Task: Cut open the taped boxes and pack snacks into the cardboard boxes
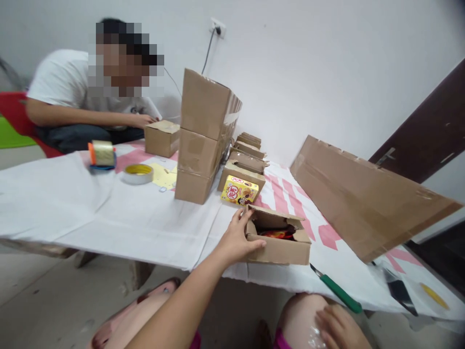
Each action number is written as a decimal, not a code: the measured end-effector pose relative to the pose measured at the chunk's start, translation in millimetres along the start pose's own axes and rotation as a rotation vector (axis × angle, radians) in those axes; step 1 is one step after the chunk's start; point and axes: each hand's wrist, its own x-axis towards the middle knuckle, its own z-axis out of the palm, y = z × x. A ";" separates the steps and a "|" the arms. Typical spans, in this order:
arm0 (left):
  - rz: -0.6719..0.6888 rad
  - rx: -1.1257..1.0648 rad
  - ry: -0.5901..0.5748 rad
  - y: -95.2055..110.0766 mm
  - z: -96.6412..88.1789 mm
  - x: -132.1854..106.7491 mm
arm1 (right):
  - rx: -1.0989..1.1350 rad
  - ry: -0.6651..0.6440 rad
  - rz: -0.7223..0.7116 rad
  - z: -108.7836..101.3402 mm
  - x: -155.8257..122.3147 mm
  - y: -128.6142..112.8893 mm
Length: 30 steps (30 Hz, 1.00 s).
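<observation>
My left hand is closed around the left end of an open cardboard box, fingers at the far side and thumb on the near wall. Inside the box lies a red and yellow packet, partly hidden by the flaps. Low at the right, my right hand is by my knee, smeared by motion. A shiny clear scrap shows at its fingers; whether it is gripped is unclear. Just beyond the box is a yellow snack carton. A green-handled knife lies at the table's near edge.
Taped boxes stand stacked at centre, beside a row of open boxes. A tape dispenser and a tape roll lie left. A large cardboard sheet leans right. Across the table a person touches a small box.
</observation>
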 end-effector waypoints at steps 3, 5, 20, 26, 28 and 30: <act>0.000 -0.107 -0.111 -9.4 -1.8 6.1 | -0.016 0.184 0.083 -25.6 45.9 12.3; 0.031 -0.159 -0.142 -13.3 -1.5 8.3 | 0.016 0.277 0.109 -41.1 86.2 17.6; 0.117 -0.112 -0.132 -36.3 0.1 7.3 | 0.362 -0.454 0.053 -44.6 266.4 54.5; 0.180 -0.065 -0.130 -34.7 -0.3 6.6 | 0.158 -0.362 -0.076 -28.4 274.3 49.8; 0.206 -0.081 -0.105 -37.7 -2.4 8.9 | 0.132 -0.300 -0.085 -31.4 275.4 45.5; 0.221 -0.105 -0.063 -41.8 -7.4 12.3 | 0.120 -0.173 -0.084 -39.5 277.3 40.2</act>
